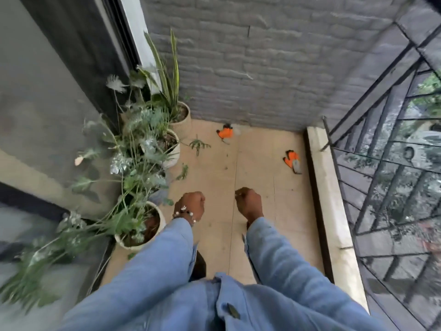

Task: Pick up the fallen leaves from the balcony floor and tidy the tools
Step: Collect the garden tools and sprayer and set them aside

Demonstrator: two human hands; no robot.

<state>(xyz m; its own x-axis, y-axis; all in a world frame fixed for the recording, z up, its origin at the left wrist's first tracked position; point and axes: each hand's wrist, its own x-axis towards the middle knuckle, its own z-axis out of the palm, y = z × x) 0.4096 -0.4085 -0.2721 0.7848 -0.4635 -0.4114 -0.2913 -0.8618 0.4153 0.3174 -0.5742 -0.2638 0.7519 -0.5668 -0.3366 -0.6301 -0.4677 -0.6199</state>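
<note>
Head view: leaf sprig (198, 145) stem points floorward-near.

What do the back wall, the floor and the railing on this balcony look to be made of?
Back wall: grey-painted brick or stone, matte, with visible courses. Floor: beige tile, smooth, thin joint lines showing. Railing: dark bars, probably painted metal.

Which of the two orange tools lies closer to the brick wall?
The orange tool near the pots, almost at the wall's foot; the other tool lies by the railing kerb.
</note>
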